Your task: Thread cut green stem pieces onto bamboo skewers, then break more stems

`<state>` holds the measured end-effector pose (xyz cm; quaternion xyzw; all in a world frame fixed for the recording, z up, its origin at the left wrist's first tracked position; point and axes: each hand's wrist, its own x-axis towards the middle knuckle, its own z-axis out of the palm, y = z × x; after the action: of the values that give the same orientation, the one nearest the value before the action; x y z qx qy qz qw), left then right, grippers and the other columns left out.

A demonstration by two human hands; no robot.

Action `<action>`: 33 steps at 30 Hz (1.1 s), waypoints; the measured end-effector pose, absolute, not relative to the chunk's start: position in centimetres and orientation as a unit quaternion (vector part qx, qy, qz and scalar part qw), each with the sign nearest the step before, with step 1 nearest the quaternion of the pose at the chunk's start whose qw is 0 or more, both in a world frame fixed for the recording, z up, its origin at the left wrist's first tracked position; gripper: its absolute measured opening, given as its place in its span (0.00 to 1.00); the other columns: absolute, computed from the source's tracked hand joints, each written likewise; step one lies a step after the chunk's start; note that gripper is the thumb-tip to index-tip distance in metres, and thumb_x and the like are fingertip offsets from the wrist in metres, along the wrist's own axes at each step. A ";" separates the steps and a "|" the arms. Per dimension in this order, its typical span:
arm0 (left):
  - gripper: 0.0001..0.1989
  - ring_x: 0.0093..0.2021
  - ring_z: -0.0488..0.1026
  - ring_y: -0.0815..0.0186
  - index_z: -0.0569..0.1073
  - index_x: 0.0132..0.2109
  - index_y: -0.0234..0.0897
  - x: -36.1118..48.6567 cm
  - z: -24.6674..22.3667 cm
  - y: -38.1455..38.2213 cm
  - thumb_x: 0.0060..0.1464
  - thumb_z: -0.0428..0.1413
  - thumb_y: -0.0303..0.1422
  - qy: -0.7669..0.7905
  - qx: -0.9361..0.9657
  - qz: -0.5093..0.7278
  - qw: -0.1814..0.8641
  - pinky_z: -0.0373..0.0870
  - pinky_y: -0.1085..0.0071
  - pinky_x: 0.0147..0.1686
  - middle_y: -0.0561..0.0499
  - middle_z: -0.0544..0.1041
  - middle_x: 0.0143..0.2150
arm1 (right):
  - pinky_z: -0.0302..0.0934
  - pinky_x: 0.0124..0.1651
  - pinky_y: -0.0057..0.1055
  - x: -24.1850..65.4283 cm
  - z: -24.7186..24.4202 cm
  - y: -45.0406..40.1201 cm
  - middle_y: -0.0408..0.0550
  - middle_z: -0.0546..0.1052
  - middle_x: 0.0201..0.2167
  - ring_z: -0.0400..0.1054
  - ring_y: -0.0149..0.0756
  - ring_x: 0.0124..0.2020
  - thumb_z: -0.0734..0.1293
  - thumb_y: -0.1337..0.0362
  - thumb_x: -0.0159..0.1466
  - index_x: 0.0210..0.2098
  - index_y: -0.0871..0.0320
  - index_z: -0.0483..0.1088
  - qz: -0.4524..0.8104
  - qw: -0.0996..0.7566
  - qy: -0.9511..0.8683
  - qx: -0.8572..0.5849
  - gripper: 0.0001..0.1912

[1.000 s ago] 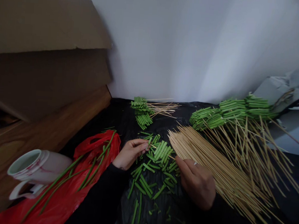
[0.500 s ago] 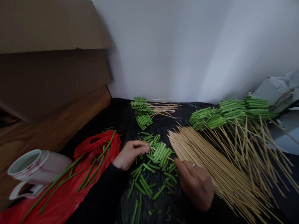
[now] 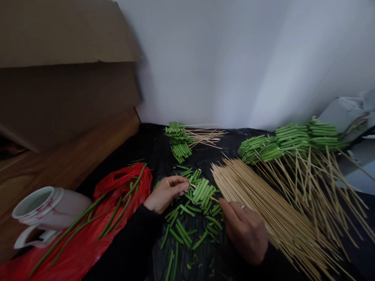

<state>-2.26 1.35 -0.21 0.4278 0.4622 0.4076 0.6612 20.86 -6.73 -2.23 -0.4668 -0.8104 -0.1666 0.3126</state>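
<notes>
A bamboo skewer (image 3: 214, 199) carries a row of cut green bean pieces (image 3: 204, 191) side by side. My right hand (image 3: 244, 230), with a ring on one finger, is closed round the skewer just right of the beans. At the other end, the thumb and forefinger of my left hand (image 3: 167, 194) pinch the skewer's tip. Loose cut bean pieces (image 3: 182, 233) lie scattered beneath and in front of both hands. Close by on the right is a thick bundle of bare bamboo skewers (image 3: 266, 201).
Filled bean skewers (image 3: 290, 139) are piled at the back right, and a smaller pile (image 3: 179, 142) lies near the wall. At left are a red plastic bag (image 3: 87, 244) with long beans, a white mug (image 3: 51, 208) and a cardboard box (image 3: 63, 25). Black plastic sheeting (image 3: 151, 144) lies underneath.
Almost nothing differs. Both hands keep their hold on the skewer with the beans, and the whole view has shifted very slightly.
</notes>
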 end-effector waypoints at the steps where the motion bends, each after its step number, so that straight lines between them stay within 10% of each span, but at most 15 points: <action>1: 0.13 0.29 0.69 0.73 0.78 0.33 0.33 -2.3 -0.3 1.3 0.39 0.68 0.35 0.459 0.423 0.405 0.668 0.62 0.77 0.31 0.52 0.76 0.28 | 0.52 0.31 0.30 20.8 -2.2 -6.8 0.45 0.71 0.25 0.63 0.30 0.27 0.57 0.75 0.65 0.46 0.63 0.71 -0.167 0.312 -0.811 -0.466 0.15; 22: 0.13 0.28 0.68 0.71 0.79 0.35 0.34 -2.2 -0.2 1.2 0.42 0.67 0.37 0.456 0.498 0.375 0.635 0.62 0.74 0.31 0.51 0.76 0.28 | 0.50 0.29 0.31 21.1 -2.1 -6.6 0.44 0.70 0.24 0.61 0.30 0.25 0.58 0.73 0.65 0.45 0.62 0.71 -0.169 0.322 -0.803 -0.472 0.14; 33: 0.06 0.40 0.70 0.59 0.81 0.34 0.43 -3.8 -0.5 2.0 0.45 0.64 0.33 0.461 0.814 0.218 0.280 0.61 0.65 0.44 0.49 0.77 0.35 | 0.51 0.31 0.30 22.3 -1.6 -5.8 0.43 0.71 0.24 0.62 0.29 0.26 0.60 0.75 0.61 0.45 0.60 0.71 -0.186 0.328 -0.783 -0.495 0.14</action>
<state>-3.82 2.00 -0.48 0.8135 0.4606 0.2185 0.2798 22.30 -5.77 -1.57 -0.4953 -0.7826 -0.1856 0.3283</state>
